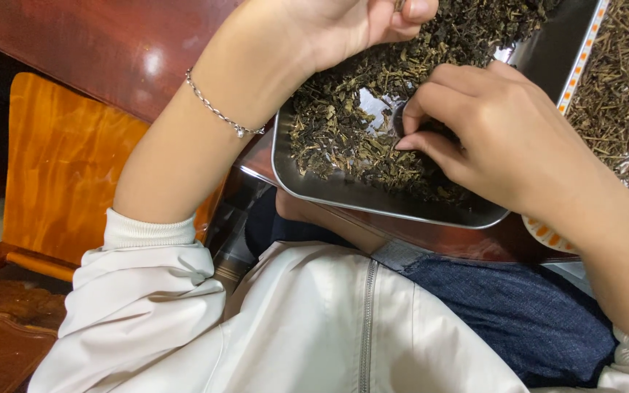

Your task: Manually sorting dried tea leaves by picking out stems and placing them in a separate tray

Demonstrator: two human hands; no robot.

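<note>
A shiny metal tray (373,200) holds a heap of dark dried tea leaves (336,131) and rests on the edge of a reddish wooden table. My left hand (343,22), a thin silver bracelet on its wrist, lies curled on the leaves at the top of the view. A small dark piece is pinched between its thumb and finger at the frame edge. My right hand (496,138) reaches in from the right. Its fingertips are pressed together, picking among the leaves in the middle of the tray.
A second pile of thin brownish stems (620,80) lies on a white sheet with an orange-dotted edge, right of the tray. The glossy wooden table (111,51) runs across the top left, with an orange wooden chair (60,167) beside it. My white jacket and blue jeans fill the bottom.
</note>
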